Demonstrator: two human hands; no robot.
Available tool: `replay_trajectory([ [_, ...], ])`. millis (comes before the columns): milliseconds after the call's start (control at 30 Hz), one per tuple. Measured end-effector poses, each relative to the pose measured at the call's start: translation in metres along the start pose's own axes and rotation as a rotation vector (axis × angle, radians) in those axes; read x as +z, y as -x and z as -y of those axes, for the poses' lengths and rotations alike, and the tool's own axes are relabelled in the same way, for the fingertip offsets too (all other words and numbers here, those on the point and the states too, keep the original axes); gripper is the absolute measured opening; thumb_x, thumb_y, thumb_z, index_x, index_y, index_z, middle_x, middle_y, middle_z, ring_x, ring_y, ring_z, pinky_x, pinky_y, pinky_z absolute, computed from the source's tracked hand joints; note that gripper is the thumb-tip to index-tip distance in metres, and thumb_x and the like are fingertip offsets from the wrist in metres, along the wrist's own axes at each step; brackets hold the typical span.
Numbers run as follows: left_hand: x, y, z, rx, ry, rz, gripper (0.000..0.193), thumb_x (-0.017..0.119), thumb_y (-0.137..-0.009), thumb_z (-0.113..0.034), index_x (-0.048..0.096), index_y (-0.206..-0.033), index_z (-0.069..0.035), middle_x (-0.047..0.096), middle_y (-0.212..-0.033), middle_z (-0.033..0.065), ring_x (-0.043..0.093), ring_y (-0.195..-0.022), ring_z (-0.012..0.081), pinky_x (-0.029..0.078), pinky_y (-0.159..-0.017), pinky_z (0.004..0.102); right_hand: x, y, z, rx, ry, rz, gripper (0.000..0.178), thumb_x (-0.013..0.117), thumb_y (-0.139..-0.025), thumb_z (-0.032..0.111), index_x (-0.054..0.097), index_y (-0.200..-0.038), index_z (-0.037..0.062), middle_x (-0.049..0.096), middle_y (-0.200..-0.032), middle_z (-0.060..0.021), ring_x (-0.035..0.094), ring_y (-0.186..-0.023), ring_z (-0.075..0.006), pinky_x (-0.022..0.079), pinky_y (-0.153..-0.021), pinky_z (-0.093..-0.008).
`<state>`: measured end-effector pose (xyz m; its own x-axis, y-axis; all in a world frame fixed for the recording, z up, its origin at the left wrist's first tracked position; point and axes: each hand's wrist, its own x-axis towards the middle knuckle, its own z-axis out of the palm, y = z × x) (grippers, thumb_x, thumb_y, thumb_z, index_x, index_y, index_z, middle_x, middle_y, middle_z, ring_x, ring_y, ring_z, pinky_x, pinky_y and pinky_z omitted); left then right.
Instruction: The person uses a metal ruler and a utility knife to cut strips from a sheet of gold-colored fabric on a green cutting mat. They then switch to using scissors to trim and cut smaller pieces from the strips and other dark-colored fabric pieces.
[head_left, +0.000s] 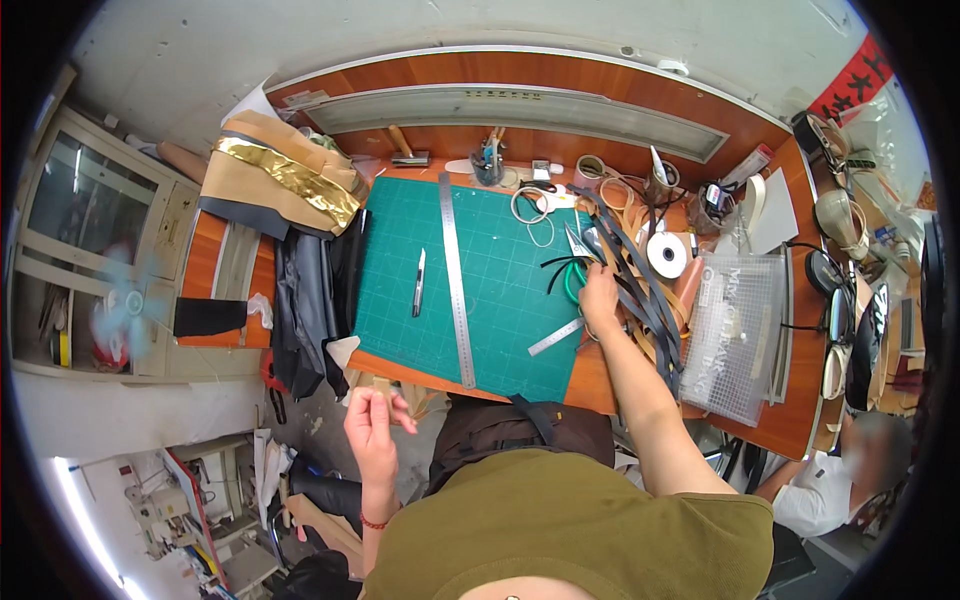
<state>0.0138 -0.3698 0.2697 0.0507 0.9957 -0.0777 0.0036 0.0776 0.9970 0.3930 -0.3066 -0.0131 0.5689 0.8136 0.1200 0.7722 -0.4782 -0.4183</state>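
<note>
My left hand (372, 430) is raised off the front edge of the table, thumb and fingers pinched on a small tan strip (381, 384). Whether the strip is leather or paper is hard to make out. My right hand (600, 300) reaches to the right side of the green cutting mat (400, 270), its fingers closed at the green handles of a pair of scissors (573, 281). The scissors' blades point away from me. On the mat lie a long steel ruler (455, 290), a utility knife (419, 284) and a short ruler (556, 338).
Dark and tan straps (640, 290) pile up right of the mat, near a white spool (667, 254) and a clear grid sheet (735, 330). Brown and gold material (280, 180) is stacked at the left. A hammer (405, 150) lies behind. Another person (835, 480) sits at the right.
</note>
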Motion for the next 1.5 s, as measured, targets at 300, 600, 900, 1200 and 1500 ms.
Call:
replay_trajectory([
  [300, 0.023, -0.025, -0.015, 0.156, -0.028, 0.096, 0.014, 0.045, -0.102, -0.012, 0.047, -0.093, -0.002, 0.05, -0.076, 0.0033, 0.055, -0.058, 0.0088, 0.047, -0.054, 0.0226, -0.109, 0.076, 0.059, 0.783, -1.543, 1.201, 0.036, 0.068, -0.083, 0.003, 0.049, -0.114, 0.0038, 0.062, -0.098, -0.0099, 0.065, -0.085, -0.0232, 0.056, -0.072, -0.0337],
  [600, 0.035, -0.022, -0.022, 0.225, 0.033, 0.136, 0.012, 0.048, -0.102, -0.012, 0.047, -0.093, -0.003, 0.049, -0.072, -0.0003, 0.046, -0.054, 0.0039, 0.038, -0.048, 0.0198, -0.199, 0.108, 0.193, 0.159, -1.675, 1.098, 0.037, 0.075, -0.076, 0.001, 0.051, -0.104, 0.0046, 0.056, -0.089, -0.0041, 0.055, -0.073, -0.0119, 0.046, -0.064, -0.0262],
  [900, 0.028, -0.011, -0.029, 0.227, -0.117, 0.24, 0.014, 0.049, -0.101, -0.012, 0.05, -0.09, -0.003, 0.052, -0.069, 0.0029, 0.049, -0.055, 0.0086, 0.04, -0.051, 0.0246, -0.245, 0.092, 0.258, -0.242, -1.521, 0.771, 0.03, 0.076, -0.081, 0.005, 0.05, -0.095, 0.0049, 0.06, -0.09, -0.0047, 0.056, -0.078, -0.0092, 0.048, -0.07, -0.0248],
  [1200, 0.023, -0.017, -0.032, 0.44, -0.069, 0.068, 0.013, 0.052, -0.096, -0.008, 0.045, -0.086, -0.002, 0.043, -0.07, 0.0026, 0.041, -0.062, 0.0085, 0.037, -0.056, 0.0248, -0.24, 0.113, 0.236, -0.28, -1.37, 1.061, 0.023, 0.063, -0.091, 0.016, 0.056, -0.108, 0.0026, 0.057, -0.081, -0.0002, 0.053, -0.07, -0.0062, 0.044, -0.06, -0.0217],
  [1500, 0.036, -0.019, -0.042, 0.44, 0.059, -0.047, 0.016, 0.046, -0.101, -0.014, 0.042, -0.088, -0.006, 0.048, -0.074, -0.0008, 0.041, -0.064, 0.0035, 0.037, -0.057, 0.021, -0.225, 0.145, 0.235, -0.662, -1.048, 0.823, 0.047, 0.066, -0.085, 0.045, 0.053, -0.094, 0.0006, 0.049, -0.084, -0.0131, 0.052, -0.072, -0.0295, 0.044, -0.066, -0.0376],
])
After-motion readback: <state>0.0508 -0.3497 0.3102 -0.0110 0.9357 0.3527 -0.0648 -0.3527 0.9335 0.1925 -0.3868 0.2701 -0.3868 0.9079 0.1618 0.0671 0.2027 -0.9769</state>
